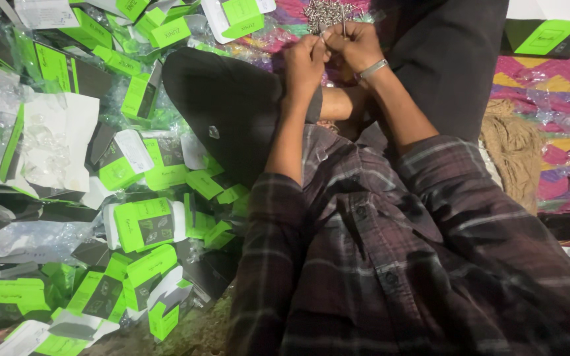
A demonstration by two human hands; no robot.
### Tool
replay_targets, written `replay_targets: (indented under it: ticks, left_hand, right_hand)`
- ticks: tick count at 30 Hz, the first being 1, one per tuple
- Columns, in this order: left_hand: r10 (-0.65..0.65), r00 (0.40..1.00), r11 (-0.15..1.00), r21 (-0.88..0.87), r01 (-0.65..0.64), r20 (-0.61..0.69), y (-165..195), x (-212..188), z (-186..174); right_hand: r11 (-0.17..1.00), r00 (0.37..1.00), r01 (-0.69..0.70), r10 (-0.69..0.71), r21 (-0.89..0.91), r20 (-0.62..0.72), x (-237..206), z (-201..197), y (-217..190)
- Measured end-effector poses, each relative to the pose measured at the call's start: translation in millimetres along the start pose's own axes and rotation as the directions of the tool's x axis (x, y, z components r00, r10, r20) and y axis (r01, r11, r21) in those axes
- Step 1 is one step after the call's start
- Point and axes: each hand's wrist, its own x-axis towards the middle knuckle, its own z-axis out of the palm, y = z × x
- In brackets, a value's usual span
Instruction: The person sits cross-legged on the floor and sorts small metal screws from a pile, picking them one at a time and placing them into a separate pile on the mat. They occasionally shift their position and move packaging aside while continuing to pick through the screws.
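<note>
My left hand (305,60) and my right hand (354,45) meet at the top middle, fingers pinched together on a thin metal pin (342,26) drawn from a pile of small silver metal pieces (324,12) just beyond them. A metal bracelet (373,68) circles my right wrist. My plaid sleeves and dark trousers fill the lower middle of the head view. What exactly each fingertip grips is too small to tell.
A heap of green and black cardboard boxes (143,224) and clear plastic bags (41,142) covers the left side. A patterned pink cloth (549,72) with more plastic wrappers lies right, beside a brown woven cloth (512,148).
</note>
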Motion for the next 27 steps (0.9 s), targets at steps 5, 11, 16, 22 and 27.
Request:
replay_targets:
  ticks: [5,11,16,22,27]
  left_hand:
    - [-0.116,0.993,0.928,-0.352,0.121,0.035,-7,4,3]
    - [-0.256,0.966,0.829,-0.506,0.237,0.033,-11,7,1]
    - [-0.295,0.952,0.794,-0.535,0.289,0.076,-11,6,1]
    - [-0.157,0.986,0.975,-0.167,0.145,-0.061,-9,6,3]
    - [-0.067,0.995,0.998,-0.027,0.065,-0.071,-3,3,1]
  right_hand:
    - [0.987,0.988,-0.149,0.151,0.063,-0.024,-1,-2,0]
    - [0.998,0.97,-0.052,0.057,0.029,-0.235,8,-3,0]
    - [0.999,0.961,0.017,-0.007,0.034,-0.277,10,-2,-2]
    - [0.995,0.997,0.078,-0.078,-0.054,0.003,7,3,-1]
    - [0.995,0.998,0.056,-0.053,-0.077,0.043,6,0,1]
